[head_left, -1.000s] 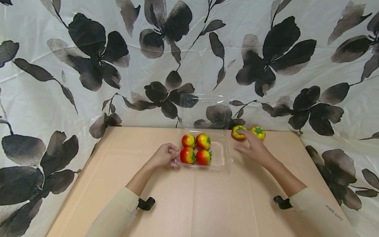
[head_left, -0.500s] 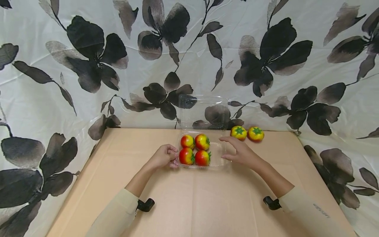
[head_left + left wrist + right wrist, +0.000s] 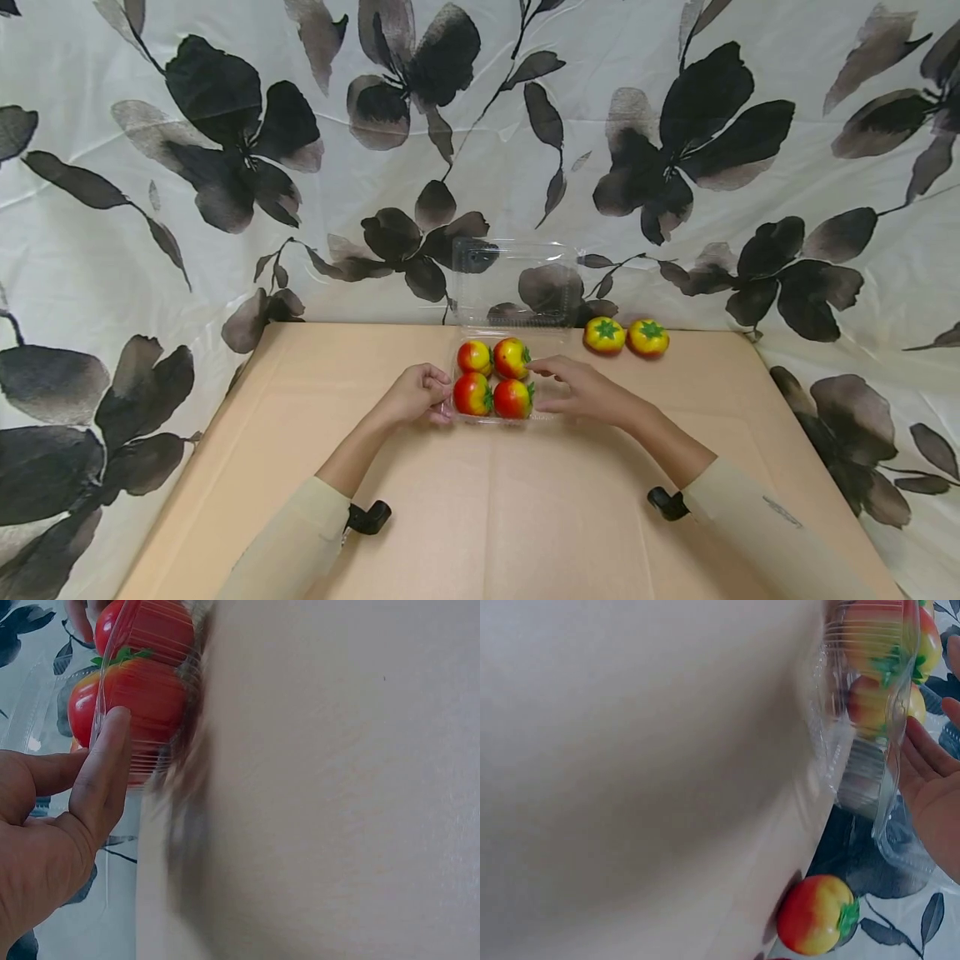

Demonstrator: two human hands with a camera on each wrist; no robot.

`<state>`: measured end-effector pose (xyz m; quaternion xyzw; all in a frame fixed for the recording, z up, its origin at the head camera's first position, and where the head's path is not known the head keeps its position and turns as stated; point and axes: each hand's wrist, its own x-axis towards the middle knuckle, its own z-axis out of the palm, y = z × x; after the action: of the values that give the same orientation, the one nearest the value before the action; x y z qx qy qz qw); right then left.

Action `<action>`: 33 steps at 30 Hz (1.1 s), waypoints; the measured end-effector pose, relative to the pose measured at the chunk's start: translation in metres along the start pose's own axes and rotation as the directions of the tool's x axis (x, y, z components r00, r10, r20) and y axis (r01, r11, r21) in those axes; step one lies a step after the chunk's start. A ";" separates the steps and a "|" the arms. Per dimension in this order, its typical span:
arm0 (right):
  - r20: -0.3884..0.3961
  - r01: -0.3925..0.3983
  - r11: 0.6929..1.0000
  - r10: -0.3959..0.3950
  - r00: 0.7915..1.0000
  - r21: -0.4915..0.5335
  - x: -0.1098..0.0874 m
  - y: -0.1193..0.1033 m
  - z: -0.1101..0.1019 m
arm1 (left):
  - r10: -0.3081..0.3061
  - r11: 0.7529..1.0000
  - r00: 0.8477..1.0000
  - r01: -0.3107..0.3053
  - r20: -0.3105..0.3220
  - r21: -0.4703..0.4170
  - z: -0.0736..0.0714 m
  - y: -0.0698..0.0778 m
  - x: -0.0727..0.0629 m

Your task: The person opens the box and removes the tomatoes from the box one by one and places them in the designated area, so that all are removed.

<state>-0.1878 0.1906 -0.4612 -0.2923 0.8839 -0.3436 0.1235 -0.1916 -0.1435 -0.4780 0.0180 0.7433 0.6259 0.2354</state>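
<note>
A clear plastic clamshell box (image 3: 552, 414) stands at the middle of the far edge of the cardboard, its lid (image 3: 517, 287) raised. Several red-and-yellow toy tomatoes (image 3: 513, 399) with green leafy tops sit in its left and middle part. My left hand (image 3: 414, 396) pinches the box's left rim between thumb and finger, also seen close in the left wrist view. Over the box's right part, my right hand (image 3: 588, 392) reaches in with fingers spread, its fingertips close to the right-hand tomatoes (image 3: 885, 705). Whether they touch, I cannot tell.
Two more toy tomatoes, yellow side showing, lie right of the box near the far edge: one nearer tomato (image 3: 604, 335) and one farther tomato (image 3: 648, 338). Behind the cardboard sheet (image 3: 570, 517) hangs a floral cloth (image 3: 525, 150).
My right hand has moved left and slightly nearer, from above the two loose tomatoes to inside the box's right part. My left hand has stayed at the rim.
</note>
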 end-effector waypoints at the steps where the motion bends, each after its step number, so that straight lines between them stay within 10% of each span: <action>1: 0.012 0.007 1.000 -0.007 1.000 0.006 0.002 0.000 0.001 | -0.001 1.000 1.000 0.001 -0.001 0.001 0.000 0.000 0.000; 33: 0.190 -0.030 0.998 0.038 0.981 -0.046 0.031 -0.008 0.015 | 0.021 1.000 0.999 -0.022 0.031 0.008 -0.004 -0.003 0.001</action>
<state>-0.2029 0.1593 -0.4677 -0.3116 0.8800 -0.2926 0.2073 -0.1933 -0.1478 -0.4811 0.0367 0.7420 0.6249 0.2400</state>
